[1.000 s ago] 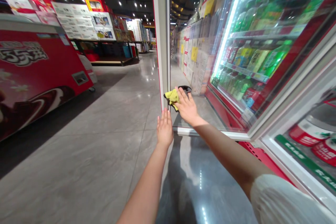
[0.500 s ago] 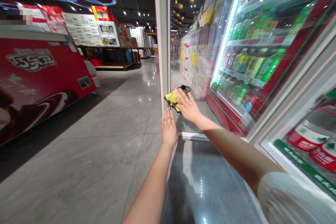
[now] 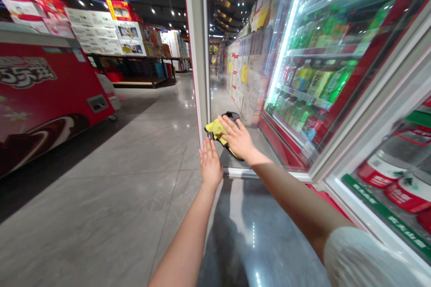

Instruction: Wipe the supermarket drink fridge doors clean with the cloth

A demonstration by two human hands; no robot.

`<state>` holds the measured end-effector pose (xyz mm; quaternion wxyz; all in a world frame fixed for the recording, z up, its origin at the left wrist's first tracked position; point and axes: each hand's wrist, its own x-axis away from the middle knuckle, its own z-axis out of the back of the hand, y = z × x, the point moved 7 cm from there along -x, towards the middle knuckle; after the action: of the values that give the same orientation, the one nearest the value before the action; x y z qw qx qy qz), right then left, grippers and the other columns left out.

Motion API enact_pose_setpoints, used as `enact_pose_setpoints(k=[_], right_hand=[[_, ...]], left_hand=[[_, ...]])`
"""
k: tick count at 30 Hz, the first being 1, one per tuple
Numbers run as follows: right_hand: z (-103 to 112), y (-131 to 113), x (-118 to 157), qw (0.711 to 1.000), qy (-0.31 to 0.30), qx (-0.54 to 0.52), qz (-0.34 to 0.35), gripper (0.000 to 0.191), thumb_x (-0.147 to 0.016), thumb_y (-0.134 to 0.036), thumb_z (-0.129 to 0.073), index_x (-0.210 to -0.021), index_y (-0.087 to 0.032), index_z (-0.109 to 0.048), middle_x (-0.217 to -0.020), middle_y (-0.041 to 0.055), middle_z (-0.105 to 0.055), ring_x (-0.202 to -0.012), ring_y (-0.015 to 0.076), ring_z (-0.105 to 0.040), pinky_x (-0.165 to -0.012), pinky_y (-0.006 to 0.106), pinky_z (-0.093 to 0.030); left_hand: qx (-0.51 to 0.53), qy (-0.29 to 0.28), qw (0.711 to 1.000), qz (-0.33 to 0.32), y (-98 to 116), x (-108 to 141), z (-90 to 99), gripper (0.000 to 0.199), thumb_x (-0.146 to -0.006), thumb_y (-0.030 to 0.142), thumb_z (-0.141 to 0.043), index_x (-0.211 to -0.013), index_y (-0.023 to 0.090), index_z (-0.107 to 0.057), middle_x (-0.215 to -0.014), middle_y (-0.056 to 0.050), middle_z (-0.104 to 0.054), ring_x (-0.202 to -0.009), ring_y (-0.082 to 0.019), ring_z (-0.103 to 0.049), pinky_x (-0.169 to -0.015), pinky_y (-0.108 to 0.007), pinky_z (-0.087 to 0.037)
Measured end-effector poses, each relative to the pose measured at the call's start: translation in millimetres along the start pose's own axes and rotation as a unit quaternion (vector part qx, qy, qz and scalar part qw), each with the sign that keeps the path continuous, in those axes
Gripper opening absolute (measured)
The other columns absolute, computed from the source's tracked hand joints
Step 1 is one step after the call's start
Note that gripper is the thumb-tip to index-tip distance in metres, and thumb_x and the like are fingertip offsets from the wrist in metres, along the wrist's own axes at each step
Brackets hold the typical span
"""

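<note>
- Far left: I log a red freezer, well apart from the hands.
- Left hand: fingers straight and together, gripping nothing I can see, set by the door frame, probably for steadying.
- Yellow cloth: bunched under the right hand, over the glass door.
- Right hand: fingers extended nearly flat, apparently keeping the cloth pressed.
- Far right: large bottles stand upright, presumably for display.

This is a shop. Bottled drinks stand in a glass-doored cooler. Opposite are a red freezer and stacked boxed goods.
</note>
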<state>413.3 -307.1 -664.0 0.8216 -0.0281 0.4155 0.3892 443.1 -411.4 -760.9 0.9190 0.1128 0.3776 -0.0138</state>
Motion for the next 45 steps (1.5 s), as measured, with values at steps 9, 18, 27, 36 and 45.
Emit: enact_pose_setpoints(k=[9,18,27,36,45], right_hand=[[19.7,51.9,55.0,0.946,0.05,0.012,-0.32,0.077,-0.078,-0.006,-0.067,-0.149,-0.03,-0.052,-0.174,0.0095,-0.006,-0.16,0.0326,0.003,-0.122,0.059,-0.024],[23.1,71.8,61.2,0.943,0.069,0.026,-0.325,0.078,-0.077,-0.006,-0.066,-0.149,-0.031,-0.051,-0.174,0.0078,-0.002,-0.16,0.0331,0.0,-0.124,0.06,-0.018],[35.4,103.2,94.2,0.951,0.053,0.069,-0.297,0.084,-0.074,-0.01,-0.068,-0.152,-0.032,-0.047,-0.173,0.0114,-0.011,-0.158,0.0368,-0.011,-0.121,0.059,-0.026],[32.2,123.3,142.9,0.934,0.108,0.099,-0.325,0.085,-0.078,-0.018,-0.064,-0.158,-0.028,-0.036,-0.173,0.0129,0.0,-0.157,0.0425,-0.006,-0.118,0.062,-0.031],[49.4,174.5,190.8,0.867,0.186,0.073,-0.457,0.091,-0.082,-0.018,-0.05,-0.165,-0.024,-0.012,-0.166,0.0209,-0.025,-0.149,0.0414,-0.032,-0.111,0.065,-0.039]], left_hand=[[0.026,0.027,0.999,0.037,10.9,-1.8,-4.5,0.088,-0.082,0.009,-0.056,-0.16,0.003,-0.017,-0.169,-0.027,-0.008,-0.158,-0.034,-0.002,-0.125,-0.059,-0.021],[-0.021,0.008,0.996,0.09,25.4,-4.6,1.2,0.091,-0.082,0.015,-0.064,-0.161,0.008,-0.02,-0.168,-0.029,0.001,-0.158,-0.039,0.002,-0.121,-0.071,-0.012],[-0.018,-0.017,0.998,-0.058,99.8,-19.2,-2.1,0.096,-0.083,0.018,-0.072,-0.163,0.025,-0.021,-0.172,-0.016,0.003,-0.155,-0.04,0.015,-0.121,-0.072,-0.013],[-0.052,-0.06,0.995,-0.052,111.1,-25.3,-14.9,0.1,-0.078,0.015,-0.08,-0.159,0.043,-0.029,-0.173,-0.007,-0.005,-0.155,-0.046,0.012,-0.113,-0.082,-0.012],[-0.024,0.009,0.999,-0.043,114.6,-31.0,-10.5,0.095,-0.079,0.012,-0.077,-0.158,0.041,-0.032,-0.173,-0.007,-0.013,-0.157,-0.04,0.007,-0.119,-0.077,-0.011]])
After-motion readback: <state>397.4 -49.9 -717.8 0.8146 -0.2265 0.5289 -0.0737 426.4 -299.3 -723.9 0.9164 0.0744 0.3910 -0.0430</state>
